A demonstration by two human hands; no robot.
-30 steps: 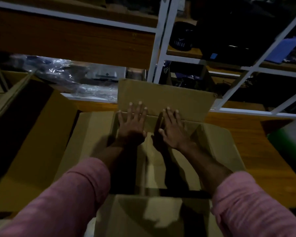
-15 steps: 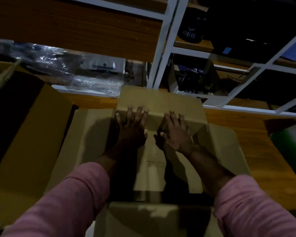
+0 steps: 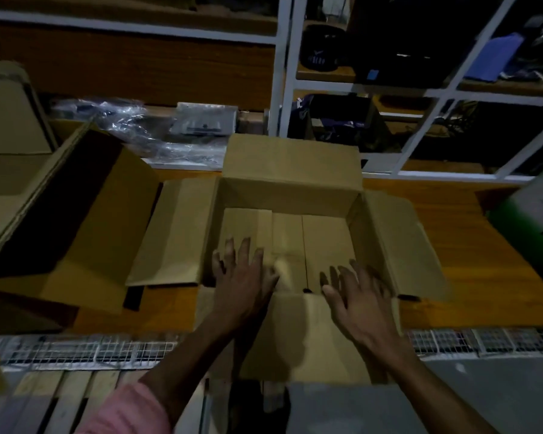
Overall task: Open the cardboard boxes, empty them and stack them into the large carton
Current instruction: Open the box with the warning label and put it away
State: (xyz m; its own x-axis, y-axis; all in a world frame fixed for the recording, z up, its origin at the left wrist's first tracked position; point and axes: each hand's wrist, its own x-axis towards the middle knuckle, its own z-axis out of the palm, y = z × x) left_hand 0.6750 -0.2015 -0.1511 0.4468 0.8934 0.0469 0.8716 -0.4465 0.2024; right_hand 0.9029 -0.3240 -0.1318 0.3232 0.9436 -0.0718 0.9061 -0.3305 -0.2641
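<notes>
An open cardboard box point(image 3: 290, 183) stands on the wooden table with all its flaps spread out; its bottom shows bare cardboard. My left hand point(image 3: 243, 277) hovers over the box's near left corner, fingers spread and straight. My right hand point(image 3: 356, 296) is over the near right corner above the near flap point(image 3: 301, 333), fingers also spread. Neither hand holds anything. A larger carton point(image 3: 85, 220) lies open on its side to the left, its inside dark.
Crumpled clear plastic point(image 3: 132, 126) and a grey packet point(image 3: 201, 120) lie behind the boxes. A white-framed shelf point(image 3: 282, 73) with dark goods stands beyond. A green-and-white box point(image 3: 533, 214) is at the right. A wire grid point(image 3: 82, 352) runs along the table's near edge.
Both hands have drawn back from the far wall of the box to its near edge. The view has pulled back, showing the whole box and table edge.
</notes>
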